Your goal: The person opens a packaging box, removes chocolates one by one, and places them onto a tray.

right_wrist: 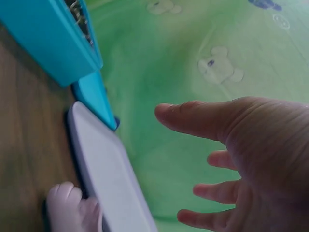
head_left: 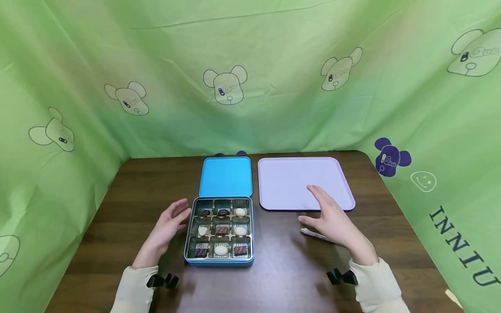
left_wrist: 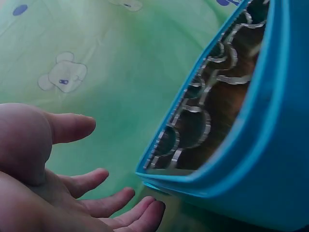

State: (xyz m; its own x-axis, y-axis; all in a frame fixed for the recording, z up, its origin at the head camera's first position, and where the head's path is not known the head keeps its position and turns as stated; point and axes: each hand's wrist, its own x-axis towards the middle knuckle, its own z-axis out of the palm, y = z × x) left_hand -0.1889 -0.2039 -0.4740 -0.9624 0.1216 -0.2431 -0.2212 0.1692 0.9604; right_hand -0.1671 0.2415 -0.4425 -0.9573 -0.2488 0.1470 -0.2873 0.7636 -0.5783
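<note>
A blue tin (head_left: 219,262) stands on the table with its lid (head_left: 225,177) folded back flat behind it. Dark chocolates (head_left: 222,230) and white chocolates (head_left: 221,250) sit singly in the compartments of its insert. My left hand (head_left: 166,227) hovers just left of the tin, fingers loosely bent and holding nothing; the left wrist view shows a gap to the tin wall (left_wrist: 241,179). My right hand (head_left: 332,217), fingers spread, is over the near edge of the lilac tray (head_left: 297,182). Below it lies a slim pale utensil with a paw-shaped end (right_wrist: 66,208), partly hidden by the hand.
The dark wooden table (head_left: 282,278) carries the tin at centre and the tray at back right. A green printed cloth (head_left: 250,117) hangs behind the table and along both sides. A small pale piece (head_left: 454,298) shows at the right table edge.
</note>
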